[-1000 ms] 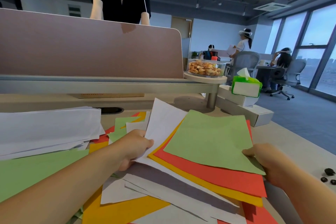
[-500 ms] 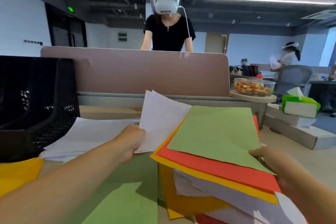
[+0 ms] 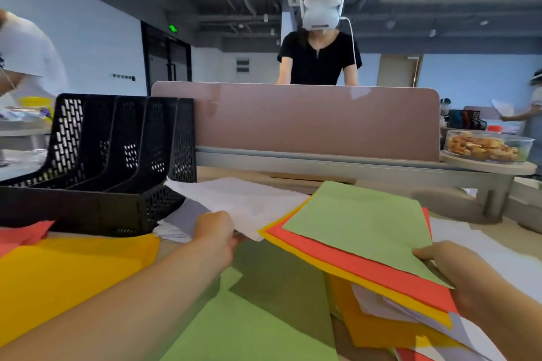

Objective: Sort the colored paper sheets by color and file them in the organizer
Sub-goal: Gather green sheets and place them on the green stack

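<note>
My left hand (image 3: 215, 233) pinches a white sheet (image 3: 249, 208) by its near edge, held low over the white pile (image 3: 179, 228) just right of the black mesh organizer (image 3: 96, 161). My right hand (image 3: 457, 275) grips a mixed stack (image 3: 360, 231) with a green sheet on top, then red and yellow, lifted above the desk. Under it lie more mixed sheets (image 3: 390, 328). Sorted piles lie on the desk: yellow (image 3: 67, 275) at left, red (image 3: 20, 236) at far left, green (image 3: 255, 328) in front.
A pink desk divider (image 3: 316, 123) runs across the back, with a person in a headset standing behind it. A clear bowl of snacks (image 3: 487, 146) sits on a small shelf at right. The organizer's slots hold nothing visible.
My view has swung left, bringing the organizer fully into sight. My left hand has carried the white sheet left and down toward the white pile. The right hand still holds the stack.
</note>
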